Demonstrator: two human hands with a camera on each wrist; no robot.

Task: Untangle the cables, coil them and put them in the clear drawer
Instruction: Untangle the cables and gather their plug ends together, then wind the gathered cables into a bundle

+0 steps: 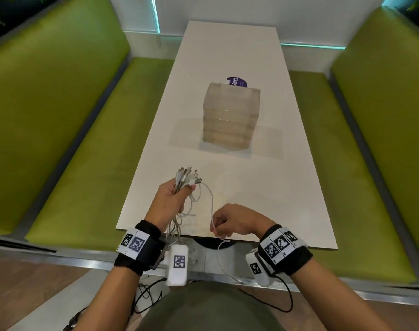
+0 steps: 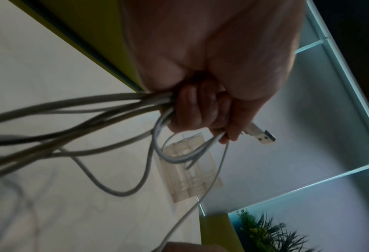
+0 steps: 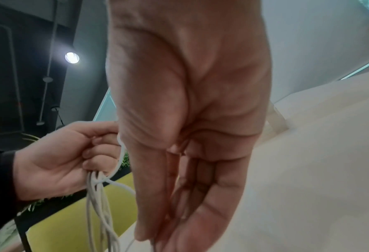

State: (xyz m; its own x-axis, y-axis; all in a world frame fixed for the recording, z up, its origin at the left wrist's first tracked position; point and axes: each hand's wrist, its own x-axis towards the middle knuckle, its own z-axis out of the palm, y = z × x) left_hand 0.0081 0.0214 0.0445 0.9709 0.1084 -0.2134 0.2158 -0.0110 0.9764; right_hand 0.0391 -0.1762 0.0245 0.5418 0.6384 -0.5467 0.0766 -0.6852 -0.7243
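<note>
My left hand [image 1: 174,199] grips a bundle of white cables [image 1: 187,177] near their plug ends, which stick up above the fist over the near left part of the white table [image 1: 263,187]. The fist [image 2: 200,109] shows closed round the cables [image 2: 93,109], a USB plug [image 2: 263,136] jutting past the thumb. One thin cable [image 1: 212,201] loops from the bundle down to my right hand [image 1: 224,223], which pinches it at the table's near edge; its tail [image 1: 221,261] hangs below. The clear drawer unit [image 1: 231,115] stands mid-table, its drawers closed.
Green bench seats [image 1: 84,163] flank the table on both sides. A purple round label [image 1: 237,82] lies behind the drawer unit. Dark wires trail over the floor near my body. A plant [image 2: 272,233] shows beyond the bench in the left wrist view.
</note>
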